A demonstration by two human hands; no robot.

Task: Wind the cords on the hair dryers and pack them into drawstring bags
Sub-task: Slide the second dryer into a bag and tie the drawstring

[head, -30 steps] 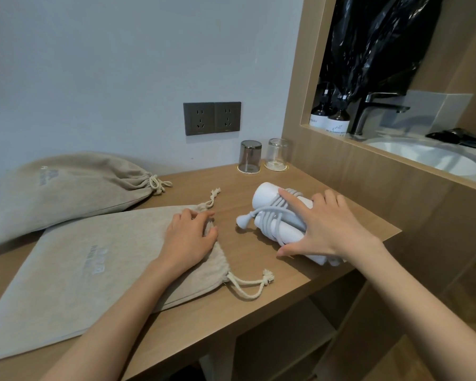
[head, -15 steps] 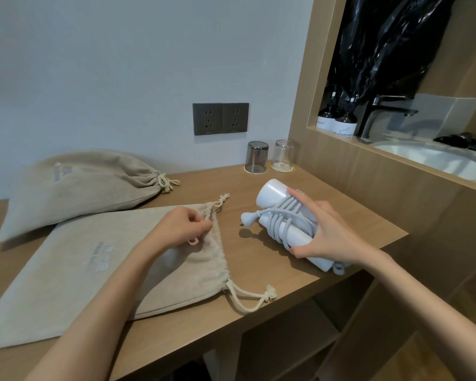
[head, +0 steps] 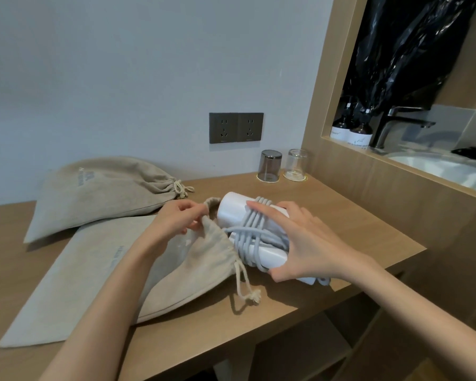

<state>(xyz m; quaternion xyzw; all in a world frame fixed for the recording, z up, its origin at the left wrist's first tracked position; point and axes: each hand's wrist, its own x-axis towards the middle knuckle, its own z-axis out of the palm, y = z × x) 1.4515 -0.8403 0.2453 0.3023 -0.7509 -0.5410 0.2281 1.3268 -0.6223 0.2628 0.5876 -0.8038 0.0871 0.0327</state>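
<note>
Hair dryer (head: 231,210), white, cord (head: 249,243) wound round it: held at the mouth of the drawstring bag (head: 209,257), over the worktop (head: 355,229). Right grip (head: 308,243) curled round its body, apparently to feed it in. Left grip (head: 176,221) pinches the bag's rim, holding the mouth open.

open: bare counter (head: 368,229) right of centre, out to front edge | centre taken: hair dryer (head: 231,210) at flat bag (head: 94,270) mouth | back: dark glass (head: 270,166), clear glass (head: 296,164) beside wood partition (head: 355,182) | left: stuffed bag (head: 99,193); flat bag covers lower left
</note>
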